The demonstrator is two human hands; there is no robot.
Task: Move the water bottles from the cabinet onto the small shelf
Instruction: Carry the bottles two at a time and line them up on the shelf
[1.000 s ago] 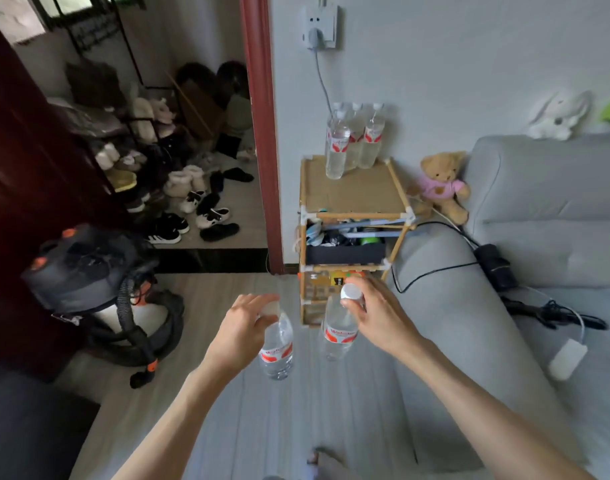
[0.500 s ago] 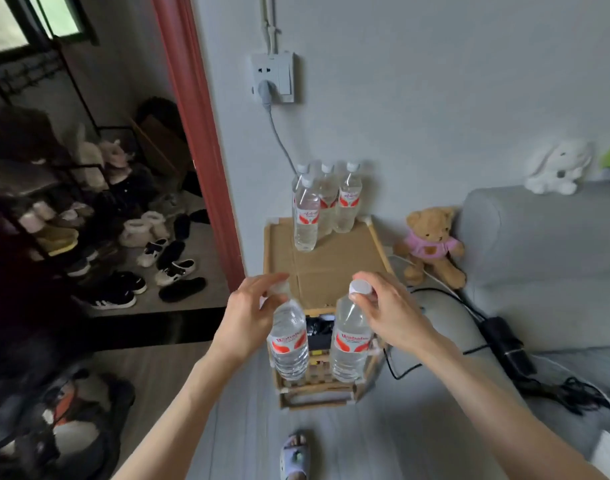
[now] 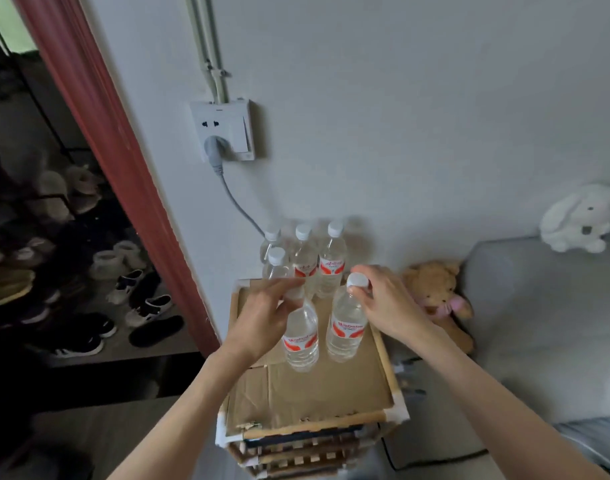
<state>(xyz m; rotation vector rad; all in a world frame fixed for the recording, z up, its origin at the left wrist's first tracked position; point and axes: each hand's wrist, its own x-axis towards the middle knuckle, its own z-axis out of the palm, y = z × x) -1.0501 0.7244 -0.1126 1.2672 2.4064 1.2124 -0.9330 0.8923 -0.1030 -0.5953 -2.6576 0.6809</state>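
My left hand (image 3: 262,315) grips the neck of a clear water bottle (image 3: 300,342) with a red and white label. My right hand (image 3: 383,304) pinches the white cap of a second such bottle (image 3: 345,332). Both bottles stand upright over the cardboard top of the small wooden shelf (image 3: 317,386), near its middle. I cannot tell whether their bases touch it. Several more water bottles (image 3: 308,263) stand grouped at the shelf's back edge against the wall.
A teddy bear (image 3: 438,299) sits right of the shelf beside a grey sofa (image 3: 538,323). A white plush rabbit (image 3: 583,220) lies on the sofa back. A wall socket (image 3: 224,133) with a grey cable hangs above. Shoes on a rack (image 3: 89,271) fill the left, past a red door frame (image 3: 123,174).
I have come closer to the shelf. Both hands carried their bottles up and forward, from in front of the shelf to over its cardboard top.
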